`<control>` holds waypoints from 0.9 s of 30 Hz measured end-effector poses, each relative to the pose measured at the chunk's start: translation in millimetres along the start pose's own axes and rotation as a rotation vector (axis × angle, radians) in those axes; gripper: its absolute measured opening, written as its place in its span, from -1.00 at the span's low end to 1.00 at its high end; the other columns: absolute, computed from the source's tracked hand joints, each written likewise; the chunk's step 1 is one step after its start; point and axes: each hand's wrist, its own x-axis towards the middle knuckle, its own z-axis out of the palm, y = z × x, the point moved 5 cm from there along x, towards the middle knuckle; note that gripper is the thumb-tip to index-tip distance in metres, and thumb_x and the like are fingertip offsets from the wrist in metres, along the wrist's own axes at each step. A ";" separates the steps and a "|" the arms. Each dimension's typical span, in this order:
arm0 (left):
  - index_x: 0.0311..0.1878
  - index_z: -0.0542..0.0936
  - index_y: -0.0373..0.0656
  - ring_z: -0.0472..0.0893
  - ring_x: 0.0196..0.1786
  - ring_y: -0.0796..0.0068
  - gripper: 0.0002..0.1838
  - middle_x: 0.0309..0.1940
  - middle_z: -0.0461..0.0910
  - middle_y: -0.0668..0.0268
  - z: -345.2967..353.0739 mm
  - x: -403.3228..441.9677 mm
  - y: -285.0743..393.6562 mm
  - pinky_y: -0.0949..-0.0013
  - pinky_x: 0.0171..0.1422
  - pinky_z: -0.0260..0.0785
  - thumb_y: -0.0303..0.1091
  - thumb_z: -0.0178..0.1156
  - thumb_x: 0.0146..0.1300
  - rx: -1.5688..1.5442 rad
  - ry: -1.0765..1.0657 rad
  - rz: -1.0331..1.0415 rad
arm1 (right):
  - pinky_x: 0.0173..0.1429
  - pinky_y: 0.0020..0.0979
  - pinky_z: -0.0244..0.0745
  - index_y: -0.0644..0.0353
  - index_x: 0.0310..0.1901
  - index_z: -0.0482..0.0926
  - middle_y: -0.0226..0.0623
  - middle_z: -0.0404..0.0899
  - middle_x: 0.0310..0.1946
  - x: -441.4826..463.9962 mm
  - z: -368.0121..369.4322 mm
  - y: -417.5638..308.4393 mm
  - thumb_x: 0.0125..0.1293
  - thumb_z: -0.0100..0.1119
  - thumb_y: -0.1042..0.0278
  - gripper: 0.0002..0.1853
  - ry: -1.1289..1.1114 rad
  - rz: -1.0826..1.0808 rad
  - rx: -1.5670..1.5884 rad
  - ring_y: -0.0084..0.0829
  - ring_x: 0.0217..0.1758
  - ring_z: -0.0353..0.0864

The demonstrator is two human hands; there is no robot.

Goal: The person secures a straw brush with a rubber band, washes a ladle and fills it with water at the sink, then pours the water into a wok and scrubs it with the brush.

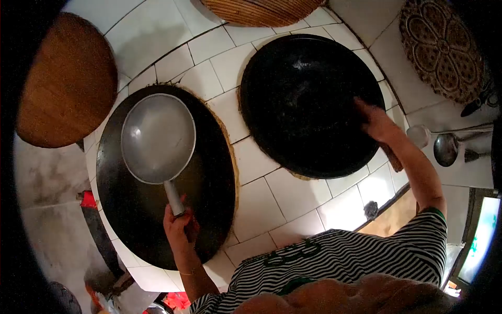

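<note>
My left hand [178,224] is closed around the short handle of a large grey metal ladle [158,138]. Its round bowl hangs over the left wok [117,220], a wide dark pan set into the tiled stove top. My right hand [377,121] reaches over the right side of a second black wok [308,104]. Its fingers look stretched out, somewhat blurred against the dark metal, and I see nothing held in them. A brown wooden piece [392,158] shows beneath my right forearm, partly hidden.
White tiles [272,196] surround both woks. A round wooden lid [68,78] leans at the left; another ridged wooden lid [264,9] stands at the back. A patterned mat [443,49], a metal spoon [446,149] and other utensils hang at the right. A dark scrubber [371,210] lies near the front edge.
</note>
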 end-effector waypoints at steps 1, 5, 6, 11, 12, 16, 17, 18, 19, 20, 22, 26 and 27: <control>0.05 0.43 -0.28 0.39 -0.66 0.60 -0.48 -0.53 0.47 0.35 -2.5 1.4 -2.4 0.58 -0.65 0.26 -0.48 0.13 -0.11 0.012 0.013 -0.005 | 0.14 -0.23 0.41 0.19 0.34 0.14 0.09 0.44 0.07 4.0 -5.6 26.0 0.06 0.05 0.52 -0.28 0.006 0.185 -0.048 0.03 0.04 0.50; 0.05 0.42 -0.28 0.40 -0.65 0.59 -0.46 -0.52 0.48 0.34 1.7 2.3 -6.3 0.57 -0.64 0.28 -0.49 0.12 -0.13 -0.008 0.019 -0.013 | 0.03 -0.20 0.46 0.07 0.39 0.02 0.14 0.46 0.00 93.7 48.7 104.3 0.09 0.02 0.50 -0.23 -0.007 0.321 -0.192 0.07 -0.07 0.53; 0.05 0.42 -0.29 0.41 -0.65 0.59 -0.46 -0.52 0.48 0.34 4.8 1.6 -7.5 0.57 -0.64 0.29 -0.49 0.12 -0.13 -0.021 0.006 -0.012 | 0.01 -0.19 0.47 0.04 0.40 -0.01 0.15 0.47 -0.01 122.1 73.6 101.6 0.09 0.01 0.49 -0.21 -0.018 0.246 -0.137 0.08 -0.10 0.53; 0.03 0.42 -0.31 0.40 -0.66 0.59 -0.49 -0.52 0.47 0.35 5.7 -7.8 -0.6 0.57 -0.64 0.29 -0.47 0.10 -0.12 0.003 0.032 -0.019 | 0.15 -0.21 0.38 -0.13 0.40 0.01 0.11 0.42 0.08 161.8 120.1 -14.8 0.07 0.11 0.45 -0.17 -0.158 -0.173 0.160 -0.01 0.06 0.48; 0.03 0.42 -0.31 0.40 -0.67 0.60 -0.49 -0.52 0.47 0.35 6.4 -9.5 2.0 0.58 -0.64 0.28 -0.47 0.10 -0.11 0.020 0.033 -0.012 | 0.16 -0.18 0.38 -0.13 0.40 0.03 0.09 0.46 0.03 147.7 124.7 -31.2 0.07 0.13 0.42 -0.18 -0.109 -0.347 0.187 -0.02 0.05 0.50; 0.03 0.42 -0.29 0.38 -0.68 0.62 -0.51 -0.54 0.46 0.36 8.0 -14.6 7.2 0.59 -0.65 0.27 -0.48 0.08 -0.09 0.092 0.057 -0.025 | 0.21 -0.11 0.35 -0.18 0.39 0.07 0.10 0.47 0.03 60.3 96.0 -72.7 0.04 0.16 0.42 -0.17 -0.460 -0.507 -0.024 0.01 0.06 0.50; 0.03 0.42 -0.28 0.38 -0.68 0.62 -0.51 -0.54 0.46 0.37 7.5 -16.0 5.4 0.59 -0.65 0.26 -0.49 0.07 -0.10 0.053 0.043 -0.018 | 0.21 -0.10 0.35 -0.17 0.38 0.08 0.10 0.45 0.05 37.3 77.7 -73.6 0.03 0.17 0.43 -0.17 -0.662 -0.370 -0.207 0.01 0.06 0.49; 0.03 0.43 -0.27 0.37 -0.68 0.62 -0.51 -0.54 0.45 0.37 6.1 -16.8 2.6 0.59 -0.65 0.26 -0.49 0.07 -0.10 0.016 0.030 -0.011 | 0.16 -0.13 0.38 -0.27 0.38 0.06 0.06 0.45 0.03 26.7 65.5 -64.1 0.06 0.17 0.39 -0.18 -0.718 -0.350 -0.329 0.00 0.02 0.50; 0.03 0.43 -0.27 0.37 -0.68 0.62 -0.51 -0.55 0.45 0.38 5.4 -17.1 2.1 0.60 -0.65 0.25 -0.50 0.07 -0.10 -0.018 0.015 0.001 | 0.11 -0.16 0.40 -0.36 0.38 0.05 0.02 0.45 0.00 20.0 58.7 -48.9 0.09 0.17 0.35 -0.18 -0.767 -0.329 -0.451 -0.01 -0.02 0.51; 0.03 0.43 -0.26 0.37 -0.68 0.62 -0.51 -0.55 0.45 0.38 6.2 -17.9 2.3 0.60 -0.65 0.25 -0.51 0.07 -0.10 0.006 0.012 -0.001 | 0.09 -0.16 0.41 -0.34 0.37 0.06 0.01 0.46 0.00 22.7 52.5 -38.9 0.10 0.15 0.34 -0.21 -0.684 -0.278 -0.459 0.00 -0.04 0.52; 0.03 0.43 -0.24 0.37 -0.68 0.61 -0.51 -0.56 0.44 0.39 12.1 -21.4 1.4 0.60 -0.65 0.24 -0.51 0.07 -0.10 0.052 0.005 -0.002 | 0.06 -0.16 0.44 -0.32 0.37 0.09 0.01 0.47 0.00 32.0 39.5 -19.1 0.13 0.11 0.32 -0.25 -0.515 -0.176 -0.478 0.03 -0.06 0.53; 0.08 0.42 -0.21 0.44 -0.62 0.59 -0.47 -0.50 0.49 0.33 36.8 -26.3 -0.6 0.56 -0.59 0.31 -0.51 0.10 -0.10 0.142 -0.101 -0.078 | 0.18 -0.19 0.36 -0.20 0.36 0.13 0.06 0.42 0.08 42.4 56.3 22.6 0.13 0.10 0.24 -0.28 -0.384 -0.163 -0.392 0.01 0.03 0.50; 0.11 0.40 -0.20 0.49 -0.58 0.57 -0.43 -0.46 0.52 0.29 41.7 -26.9 -3.6 0.52 -0.54 0.36 -0.50 0.11 -0.10 0.162 -0.148 -0.098 | 0.18 -0.19 0.36 -0.20 0.36 0.13 0.06 0.42 0.08 39.1 59.2 23.5 0.13 0.10 0.24 -0.28 -0.386 -0.161 -0.385 0.01 0.03 0.50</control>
